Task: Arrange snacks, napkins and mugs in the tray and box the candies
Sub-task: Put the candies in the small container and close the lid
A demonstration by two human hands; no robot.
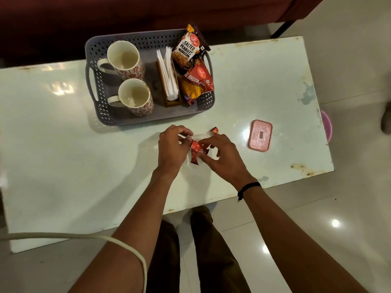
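Note:
A grey perforated tray [148, 118] on the white table [63, 144] holds two white mugs with red flowers [123, 58] [134, 96], a napkin holder [169, 81] and two snack packs, salted peanuts [187, 52] and bhujia [196, 81]. Below the tray, my left hand [171, 151] and my right hand [220, 155] both pinch red wrapped candies [195, 148] over a clear box [191, 163] that is hard to make out. One more red candy [214, 130] lies just beyond my right hand. The pink lid [259, 134] lies flat to the right.
A dark red sofa [127, 13] stands behind the table. A white cord [84, 236] crosses my left forearm. My legs stand at the table's near edge. A pink object [326, 125] peeks out past the table's right edge.

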